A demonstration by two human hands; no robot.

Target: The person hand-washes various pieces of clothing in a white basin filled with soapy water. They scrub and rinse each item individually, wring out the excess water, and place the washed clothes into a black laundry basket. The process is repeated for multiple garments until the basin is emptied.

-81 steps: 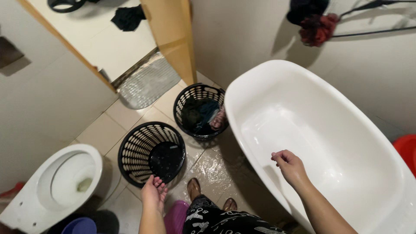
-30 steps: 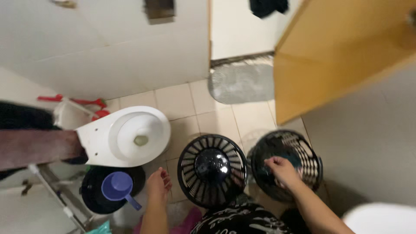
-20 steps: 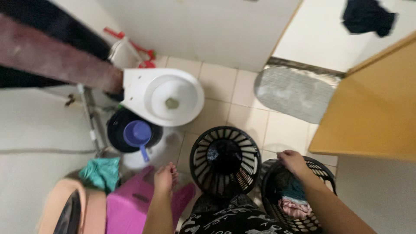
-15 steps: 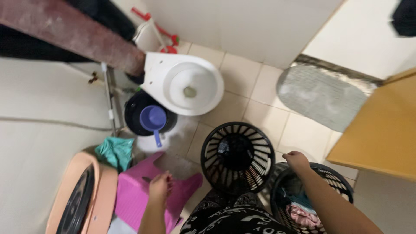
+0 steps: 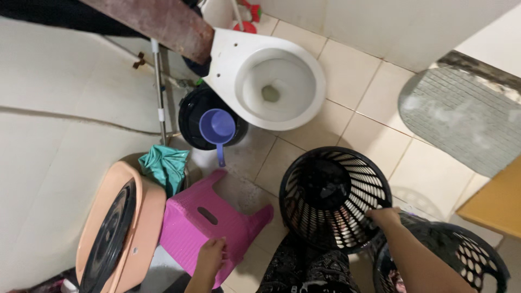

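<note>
My left hand [image 5: 210,257] curls over the near edge of a pink plastic stool [image 5: 209,220] that stands on the wet tiled floor. My right hand [image 5: 384,216] grips the rim of a black slotted laundry basket [image 5: 472,252] at the bottom right, which holds some clothes. That hand sits where this basket touches a second, nearly empty black basket [image 5: 372,187] just to its left. My patterned dark trousers show at the bottom middle.
A white toilet [image 5: 230,62] stands at the top, with a black bucket [image 5: 190,116] and purple dipper [image 5: 217,128] beside it. A peach tub [image 5: 146,211] and teal cloth [image 5: 165,165] lie left. A grey mat [image 5: 461,116] and wooden door [image 5: 496,203] are right.
The view has swung from the white bathtub to the toilet side. My left hand came down onto the pink stool. My right hand moved from the tub to the basket rim.
</note>
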